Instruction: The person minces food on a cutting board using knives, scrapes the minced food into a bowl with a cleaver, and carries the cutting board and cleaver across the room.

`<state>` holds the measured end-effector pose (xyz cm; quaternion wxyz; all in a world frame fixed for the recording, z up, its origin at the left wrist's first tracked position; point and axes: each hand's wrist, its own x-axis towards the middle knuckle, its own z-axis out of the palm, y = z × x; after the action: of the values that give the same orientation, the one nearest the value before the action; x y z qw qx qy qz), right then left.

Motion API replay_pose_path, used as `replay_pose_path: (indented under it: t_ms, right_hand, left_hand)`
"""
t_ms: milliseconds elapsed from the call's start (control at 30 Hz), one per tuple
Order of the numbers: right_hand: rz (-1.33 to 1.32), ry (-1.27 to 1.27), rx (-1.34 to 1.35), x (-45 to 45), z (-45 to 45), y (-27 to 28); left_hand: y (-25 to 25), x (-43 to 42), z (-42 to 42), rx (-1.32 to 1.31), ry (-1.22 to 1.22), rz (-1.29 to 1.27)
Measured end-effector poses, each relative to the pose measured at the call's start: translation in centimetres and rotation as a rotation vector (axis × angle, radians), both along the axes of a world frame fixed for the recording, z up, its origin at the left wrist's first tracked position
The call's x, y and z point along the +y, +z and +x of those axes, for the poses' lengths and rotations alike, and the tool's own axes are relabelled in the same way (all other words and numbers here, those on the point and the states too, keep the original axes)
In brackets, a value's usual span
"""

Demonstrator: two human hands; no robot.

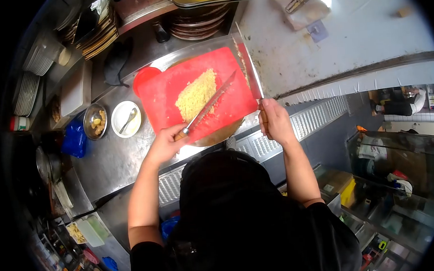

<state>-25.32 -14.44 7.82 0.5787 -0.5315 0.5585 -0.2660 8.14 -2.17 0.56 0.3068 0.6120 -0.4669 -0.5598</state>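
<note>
A red cutting board (162, 94) lies on the steel counter with a heap of finely chopped yellow food (196, 95) on it. My left hand (166, 145) is closed round the handle of a long knife (210, 102), whose blade slants up and right along the heap's right side. In my right hand (277, 121) is the handle of a second blade (251, 68), which points up past the board's right edge. Small bits of food cling near that blade's far end.
Left of the board are a white bowl (126, 119) with a spoon, a metal bowl (95, 121) with food pieces, and a blue bag (74, 138). Stacked plates (200, 22) stand behind. A person (404, 108) is far right.
</note>
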Motion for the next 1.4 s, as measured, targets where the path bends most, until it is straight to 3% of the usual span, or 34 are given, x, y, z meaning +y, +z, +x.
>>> replay_pose_path:
  t_ms: [100, 333, 467, 667, 867, 1000, 1233, 1300, 1400]
  right_hand:
    - [-0.041, -0.002, 0.011, -0.2, -0.6, 0.5]
    - [-0.074, 0.014, 0.015, -0.2, -0.3, 1.1]
    - [-0.025, 0.001, -0.028, -0.1, -0.5, 0.5]
    - [0.038, -0.011, -0.067, 0.5, -0.2, 0.4]
    - [0.130, -0.019, -0.124, 1.1, 0.3, -1.3]
    - [0.178, -0.057, -0.195, 1.6, 0.6, -3.2]
    - [0.288, -0.031, -0.230, 2.9, 2.1, -7.1]
    - [0.285, 0.023, -0.262, 3.4, 3.0, -8.9]
    - [0.338, 0.031, -0.227, 3.7, 4.0, -9.5]
  left_hand:
    - [-0.8, -0.8, -1.8, 0.180, -0.004, 0.131]
    - [-2.6, -2.8, -2.8, 0.327, -0.120, 0.277]
    - [-3.9, -2.5, -0.1, 0.285, -0.027, 0.268]
    - [-1.2, -2.0, 6.1, 0.150, 0.031, 0.179]
    - [0.0, -2.3, 7.3, 0.014, -0.039, 0.149]
    - [0.7, -0.3, 7.1, 0.023, 0.044, 0.133]
    - [-0.3, 1.8, -4.5, 0.252, 0.501, -0.089]
    - [-0.4, 0.6, -8.3, 0.330, 0.559, -0.114]
    - [-0.7, -1.2, -10.5, 0.228, 0.515, -0.002]
